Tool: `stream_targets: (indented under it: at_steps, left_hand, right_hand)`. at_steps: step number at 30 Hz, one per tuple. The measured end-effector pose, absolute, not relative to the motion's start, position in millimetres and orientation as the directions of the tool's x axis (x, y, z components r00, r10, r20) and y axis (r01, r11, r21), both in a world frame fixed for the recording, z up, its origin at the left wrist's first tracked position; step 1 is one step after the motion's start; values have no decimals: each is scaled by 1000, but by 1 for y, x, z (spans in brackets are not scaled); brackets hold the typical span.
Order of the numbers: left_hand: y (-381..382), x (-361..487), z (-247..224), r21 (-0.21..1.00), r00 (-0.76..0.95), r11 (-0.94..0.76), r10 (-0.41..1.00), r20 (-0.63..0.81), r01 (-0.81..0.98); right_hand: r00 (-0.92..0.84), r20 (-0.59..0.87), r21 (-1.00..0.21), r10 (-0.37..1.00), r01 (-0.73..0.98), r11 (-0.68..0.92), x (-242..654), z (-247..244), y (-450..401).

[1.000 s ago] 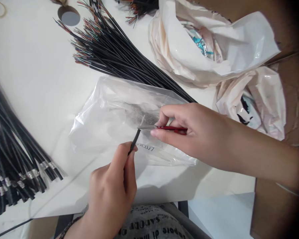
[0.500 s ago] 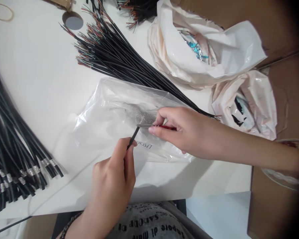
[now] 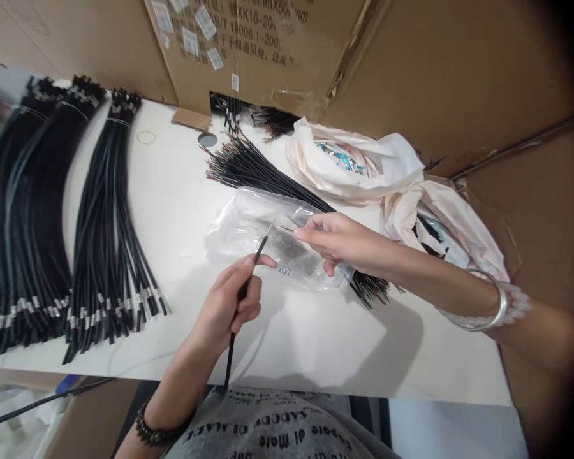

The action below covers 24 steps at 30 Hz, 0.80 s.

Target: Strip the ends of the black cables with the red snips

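Observation:
My left hand (image 3: 236, 296) is closed around a black cable (image 3: 229, 360), which runs from near my lap up past my fingers. At its upper end a pale thin piece shows beyond the black jacket. My right hand (image 3: 337, 234) pinches a slim pointed metal tool (image 3: 285, 228) between thumb and fingers, its tip close to that cable end; whether they touch I cannot tell. Most of the tool is hidden in my hand. Beneath both hands lies a clear plastic bag (image 3: 229, 223) with a grey mass of small bits (image 3: 289, 245) on or in it.
Behind the bag lies a bundle of black cables (image 3: 268, 169) with bared coloured ends. More cable bundles (image 3: 110, 242) with silvery bands fill the left side. Two white bags (image 3: 397, 162) stand at the right against cardboard walls (image 3: 411, 76). A round hole (image 3: 207, 139) pierces the white table.
The view has swung up and back, showing more table and cardboard. The tool's tip has come off the black jacket to near the cable's end, where a pale piece now shows.

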<state>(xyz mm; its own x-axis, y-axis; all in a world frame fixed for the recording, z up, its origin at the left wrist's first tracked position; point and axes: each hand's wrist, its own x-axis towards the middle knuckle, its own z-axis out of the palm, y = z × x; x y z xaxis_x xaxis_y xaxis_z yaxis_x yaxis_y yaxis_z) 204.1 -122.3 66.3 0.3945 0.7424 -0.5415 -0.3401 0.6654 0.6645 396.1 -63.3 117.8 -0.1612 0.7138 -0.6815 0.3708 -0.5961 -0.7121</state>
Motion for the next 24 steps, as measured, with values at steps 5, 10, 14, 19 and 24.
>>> stream_targets:
  at_steps: [5, 10, 14, 19, 24]
  left_hand:
    - [-116, 173, 100, 510, 426, 683, 728, -537, -523]
    - [-111, 158, 125, 806, 287, 555, 821, -493, -204]
    - [-111, 169, 115, 818, 332, 570, 789, -518, -80]
    - [-105, 192, 90, 813, 399, 552, 798, -452, -184]
    - [-103, 213, 68, 833, 435, 457, 848, -302, -312]
  right_hand:
    - [-259, -667, -745, 699, 212, -632, 403, 118, -79]
    - [-296, -649, -759, 701, 175, -628, 407, 113, -91]
    - [-302, -617, -783, 726, 142, -606, 408, 114, -97]
    - [-319, -572, -809, 756, 66, -584, 411, 107, -100]
    - [-309, -569, -807, 762, 31, -590, 410, 98, -104]
